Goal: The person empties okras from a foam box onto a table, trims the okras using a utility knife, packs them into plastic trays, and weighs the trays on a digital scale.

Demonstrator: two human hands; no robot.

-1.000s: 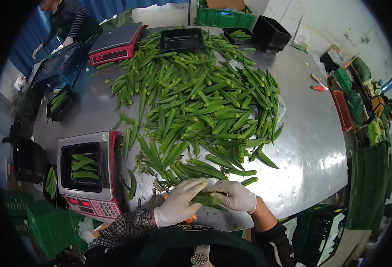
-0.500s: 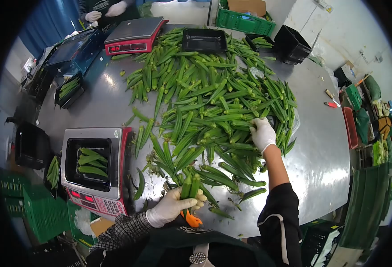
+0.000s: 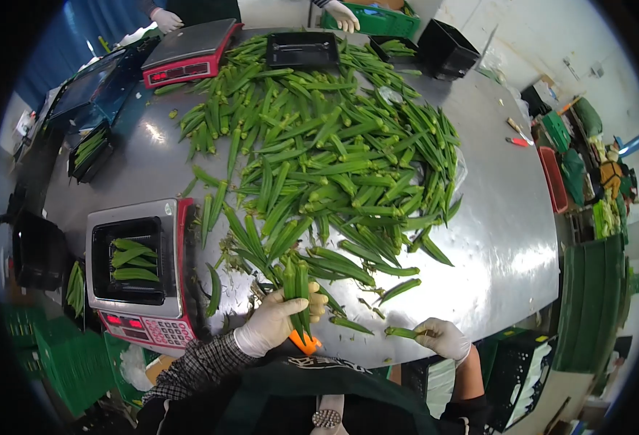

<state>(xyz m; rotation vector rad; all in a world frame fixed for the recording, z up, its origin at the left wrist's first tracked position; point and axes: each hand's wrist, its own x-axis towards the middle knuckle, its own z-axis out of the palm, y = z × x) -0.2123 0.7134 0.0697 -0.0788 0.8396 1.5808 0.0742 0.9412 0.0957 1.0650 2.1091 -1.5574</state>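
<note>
My gloved left hand (image 3: 270, 323) is closed around a couple of green okra pods (image 3: 295, 286), held upright above the near edge of the table. Just below it sits an orange object (image 3: 306, 344), partly hidden, whose kind I cannot make out. Over the table's front edge, to the right, my gloved right hand (image 3: 444, 339) pinches one okra pod (image 3: 401, 332) that points left. A large okra pile (image 3: 334, 152) spreads across the metal table beyond both hands. To the left, a black tray (image 3: 127, 290) with several pods rests on a red scale (image 3: 182, 268).
A second red scale (image 3: 189, 58) stands at the back left. Black trays (image 3: 303, 51) and a black bin (image 3: 446, 49) are at the far side. A red-handled knife (image 3: 517, 141) lies at right. Across the table, a co-worker's gloved hand (image 3: 343, 16) reaches in.
My right hand has come back from the pile toward the near edge with an okra pod. My left hand still holds its pods. The co-worker's hands have moved apart. The view has shifted slightly.
</note>
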